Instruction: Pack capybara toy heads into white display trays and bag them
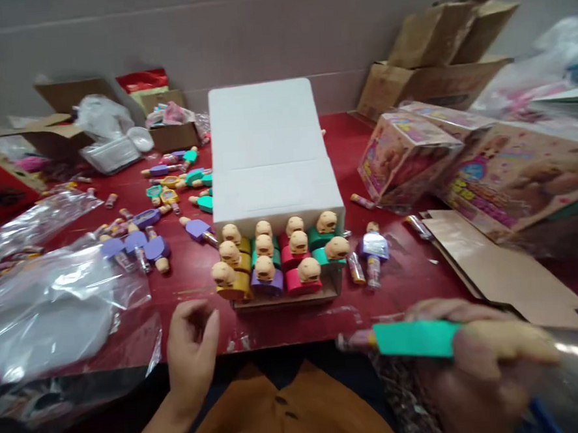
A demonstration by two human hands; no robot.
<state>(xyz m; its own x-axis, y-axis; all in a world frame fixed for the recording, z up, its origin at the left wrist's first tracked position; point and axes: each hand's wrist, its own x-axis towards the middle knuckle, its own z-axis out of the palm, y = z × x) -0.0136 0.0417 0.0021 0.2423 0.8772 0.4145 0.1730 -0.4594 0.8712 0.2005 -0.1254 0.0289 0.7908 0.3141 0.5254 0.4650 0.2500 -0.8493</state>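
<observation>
Left hand (pixel 192 353): raised just above the table's near edge, fingers loosely curled, holding nothing. Below it, the front of a mustard-brown buttoned shirt (pixel 282 419).

Far left, a crumpled clear plastic bag (pixel 54 309) spreads over the red table (pixel 190 294). Behind it, open cardboard boxes (pixel 62 113) and a smaller carton (pixel 174 135) stand at the back. Scattered between bag and centre: loose toy figures with purple bodies (pixel 156 249) and teal bodies (pixel 202 202), some with small tubes attached.

Centre: a white foam block (pixel 265 146). Pressed against its front, on a low cardboard tray (pixel 284 298), stand eleven tan-headed figures (pixel 265 264) in close rows; bodies yellow, purple, red and teal.

Just right of the tray, one figure in a shiny wrapper (pixel 373 245) lies on the table. Beyond it, pink printed display boxes (pixel 407 154) sit tilted, with stacked cartons (pixel 431 70) behind them and a flat cardboard sheet (pixel 508 272) in front.

Right hand (pixel 479 375): closed around a teal-bodied toy (pixel 414 339), held level off the table near its near edge, tube end pointing left, tan head end right. Clear film (pixel 572 356) lies beside the hand.
</observation>
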